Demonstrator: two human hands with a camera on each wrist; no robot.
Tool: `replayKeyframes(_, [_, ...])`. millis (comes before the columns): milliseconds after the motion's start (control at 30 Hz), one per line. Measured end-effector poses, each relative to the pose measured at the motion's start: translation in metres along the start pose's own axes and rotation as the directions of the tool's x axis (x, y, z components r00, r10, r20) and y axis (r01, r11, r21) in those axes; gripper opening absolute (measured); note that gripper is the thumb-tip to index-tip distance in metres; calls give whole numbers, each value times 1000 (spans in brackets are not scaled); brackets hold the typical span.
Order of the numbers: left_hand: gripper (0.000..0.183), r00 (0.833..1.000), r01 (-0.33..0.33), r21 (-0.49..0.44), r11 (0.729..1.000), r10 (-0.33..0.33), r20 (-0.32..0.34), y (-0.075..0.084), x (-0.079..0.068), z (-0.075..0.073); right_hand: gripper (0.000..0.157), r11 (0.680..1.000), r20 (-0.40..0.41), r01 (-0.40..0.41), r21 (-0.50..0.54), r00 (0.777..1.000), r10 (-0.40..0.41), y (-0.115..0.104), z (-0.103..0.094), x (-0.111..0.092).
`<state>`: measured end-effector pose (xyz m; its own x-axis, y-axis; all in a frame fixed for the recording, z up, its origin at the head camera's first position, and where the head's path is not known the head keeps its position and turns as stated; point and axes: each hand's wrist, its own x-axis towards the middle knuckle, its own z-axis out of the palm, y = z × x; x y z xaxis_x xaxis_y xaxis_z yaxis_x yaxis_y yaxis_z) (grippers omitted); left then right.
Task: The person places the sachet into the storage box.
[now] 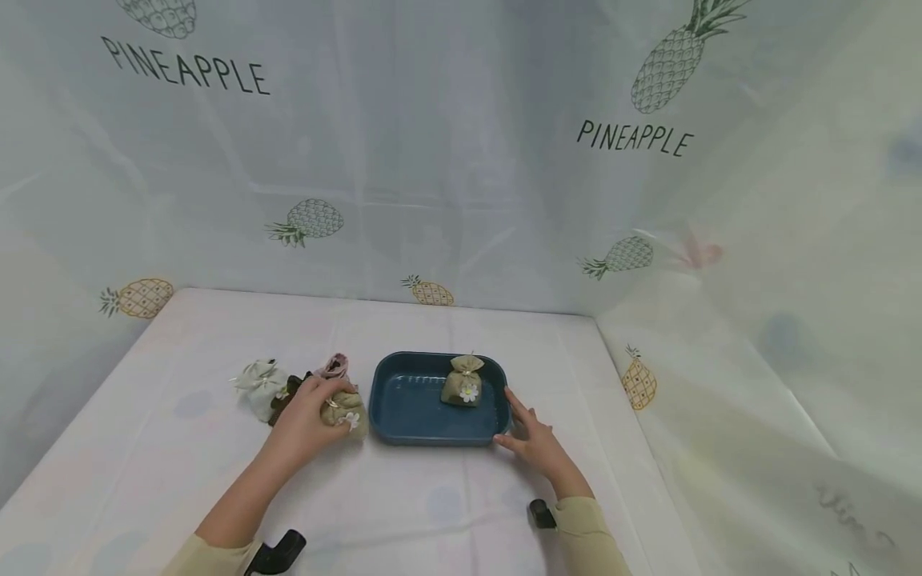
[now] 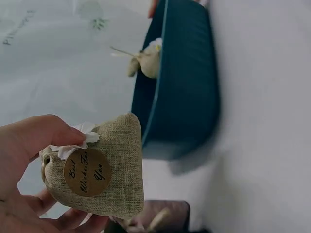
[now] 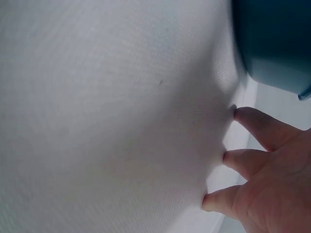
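In my left hand (image 1: 306, 418) I grip a small olive-beige drawstring pouch (image 2: 124, 165), just left of a dark blue rectangular tray (image 1: 409, 412). The left wrist view shows its round brown label with "Best Wishes For You", and my thumb pressing beside the white trim. A similar pouch (image 1: 461, 387) with a white daisy sits at the tray's right inside. My right hand (image 1: 536, 445) is at the tray's right end with fingers spread. In the right wrist view several of its fingertips (image 3: 214, 201) rest on the white tabletop beside the tray.
Left of the tray lie more small pouches: a pale one (image 1: 259, 386), a dark brown one (image 1: 279, 404) partly behind my left hand, and a pink one (image 1: 334, 366). A white cloth (image 1: 446, 520) covers the table. Pineapple-print curtains (image 1: 446, 160) hang behind and at the sides.
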<state>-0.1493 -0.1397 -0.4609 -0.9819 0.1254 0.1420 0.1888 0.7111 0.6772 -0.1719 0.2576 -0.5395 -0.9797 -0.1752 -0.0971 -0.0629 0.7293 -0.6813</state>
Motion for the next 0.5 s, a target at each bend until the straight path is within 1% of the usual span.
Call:
replayKeyframes(100, [44, 1000, -27, -19, 999, 28, 13, 12, 8, 1, 89, 1000, -2, 1, 3, 1000, -1, -1, 0, 0])
replayKeyframes(333, [46, 995, -76, -51, 996, 79, 63, 43, 31, 12, 88, 1000, -6, 4, 14, 1000, -4, -1, -1, -2])
replayKeyframes(500, [45, 991, -82, -48, 995, 87, 98, 56, 47, 22, 88, 1000, -4, 16, 20, 1000, -16, 1, -2, -3])
